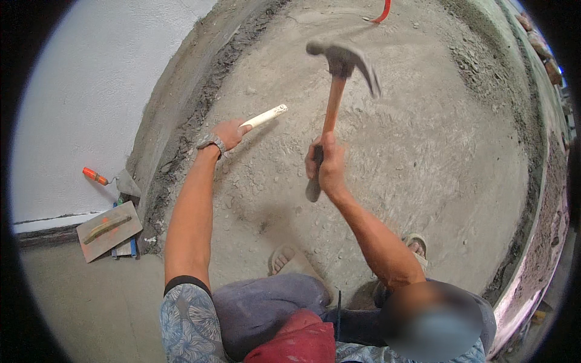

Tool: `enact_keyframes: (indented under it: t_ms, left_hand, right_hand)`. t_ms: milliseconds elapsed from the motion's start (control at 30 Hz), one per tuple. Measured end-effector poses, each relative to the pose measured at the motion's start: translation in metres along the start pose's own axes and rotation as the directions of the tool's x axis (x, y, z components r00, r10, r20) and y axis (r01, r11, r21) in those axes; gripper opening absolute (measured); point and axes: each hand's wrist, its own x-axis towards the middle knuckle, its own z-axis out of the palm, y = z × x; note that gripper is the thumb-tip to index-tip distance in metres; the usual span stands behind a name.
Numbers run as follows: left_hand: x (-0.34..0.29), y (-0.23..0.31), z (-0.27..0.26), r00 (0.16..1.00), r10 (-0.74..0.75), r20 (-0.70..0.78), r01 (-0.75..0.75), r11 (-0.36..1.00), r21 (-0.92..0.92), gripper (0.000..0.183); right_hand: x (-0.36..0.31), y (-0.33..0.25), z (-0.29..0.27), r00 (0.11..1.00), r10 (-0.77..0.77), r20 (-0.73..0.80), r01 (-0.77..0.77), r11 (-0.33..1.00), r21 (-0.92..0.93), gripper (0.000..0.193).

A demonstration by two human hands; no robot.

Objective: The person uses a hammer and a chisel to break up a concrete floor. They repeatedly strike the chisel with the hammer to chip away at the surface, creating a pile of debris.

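My right hand [328, 164] is closed around the lower grip of a claw hammer [334, 101]. The hammer is raised, its dark head pointing away from me, with the claw to the right and the round face to the left. To the left, my left hand [228, 134] is wrapped round a short whitish rod [265, 115]. The rod tilts up to the right, and its far end looks worn and chipped. A gap separates the hammer from the rod. Below both hands lies a rough grey cement floor [266, 181] strewn with small crumbs.
On the left, a pointing trowel with an orange handle [95, 176] leans near a flat plastering trowel [111, 230], beside a white wall [91, 109]. A red curved bar [384, 12] shows at the top. Loose rubble [487, 68] lies far right, along a low curved rim [548, 199].
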Motion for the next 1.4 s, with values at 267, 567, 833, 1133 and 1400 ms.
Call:
enact_keyframes:
  t_ms: [267,567,833,1133,1400]
  left_hand:
    - [-0.003,-0.020,-0.001,0.997,0.062,-0.041,-0.062,0.998,0.014,0.049]
    - [-0.001,-0.043,0.016,0.996,0.079,-0.032,-0.082,0.994,-0.075,0.046]
    - [-0.018,-0.055,0.015,0.981,0.065,-0.183,-0.080,0.994,-0.077,0.049]
    - [0.005,-0.035,0.019,0.992,0.118,-0.033,-0.121,0.990,-0.070,0.049]
    - [0.006,-0.023,0.009,0.993,0.101,-0.066,-0.103,0.994,-0.028,0.048]
  right_hand:
    - [0.016,0.006,-0.016,0.877,0.479,-0.043,-0.478,0.859,-0.186,0.065]
    - [0.013,-0.028,0.003,0.978,-0.192,0.078,0.196,0.980,-0.042,0.065]
    - [0.007,0.027,-0.008,0.828,0.560,-0.037,-0.546,0.789,-0.282,0.065]
    - [-0.001,-0.005,0.003,0.999,-0.048,0.008,0.049,0.993,-0.111,0.067]
    - [0.021,0.013,-0.010,0.881,0.472,-0.039,-0.457,0.827,-0.328,0.063]
